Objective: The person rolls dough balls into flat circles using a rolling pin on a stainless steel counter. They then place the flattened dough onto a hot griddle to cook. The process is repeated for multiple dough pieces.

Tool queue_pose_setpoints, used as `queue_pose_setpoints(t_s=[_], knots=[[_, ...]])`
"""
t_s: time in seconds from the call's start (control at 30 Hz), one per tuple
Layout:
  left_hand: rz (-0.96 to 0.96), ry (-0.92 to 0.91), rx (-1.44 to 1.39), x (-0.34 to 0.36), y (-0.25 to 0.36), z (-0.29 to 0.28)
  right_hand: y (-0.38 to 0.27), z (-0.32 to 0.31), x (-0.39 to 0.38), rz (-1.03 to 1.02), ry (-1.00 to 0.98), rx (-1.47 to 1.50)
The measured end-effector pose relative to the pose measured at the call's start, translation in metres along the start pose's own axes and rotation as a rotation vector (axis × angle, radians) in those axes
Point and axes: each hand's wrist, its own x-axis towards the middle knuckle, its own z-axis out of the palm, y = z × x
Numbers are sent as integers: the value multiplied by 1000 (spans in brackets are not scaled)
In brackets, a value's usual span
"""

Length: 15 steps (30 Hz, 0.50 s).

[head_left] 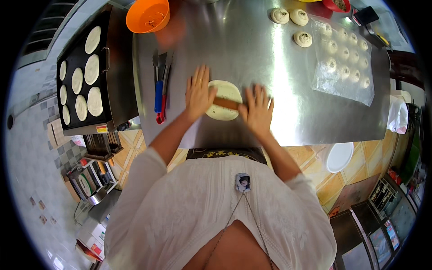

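Note:
A round of pale dough (221,114) with dark flecks lies flat on the steel table in front of me. Across its middle runs a short brown rolling pin (226,103), slightly tilted. My left hand (198,93) rests over the pin's left end, fingers stretched out flat and thumb towards the dough. Over the right end lies my right hand (258,110), its fingers spread and a little blurred. Both palms hide the ends of the pin, and neither hand's fingers wrap round it.
Left of the steel table (193,40), a black griddle (81,49) bears several flat dough rounds. Blue- and red-handled tongs (159,90) lie near my left hand. An orange bowl (148,15) stands at the back left. Dough buns (303,39) and a plastic-covered batch (344,58) sit right.

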Motion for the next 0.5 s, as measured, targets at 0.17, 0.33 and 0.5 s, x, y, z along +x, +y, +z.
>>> queue_pose_setpoints(t_s=[0.17,0.33,0.5], knots=[[-44,109,31,74,-2,-3,21,4,76,99,237,38],[45,-210,36,-35,1,-4,-13,-4,-42,-10,-107,17],[-48,36,-52,76,-9,12,16,-13,73,192,242,-52]])
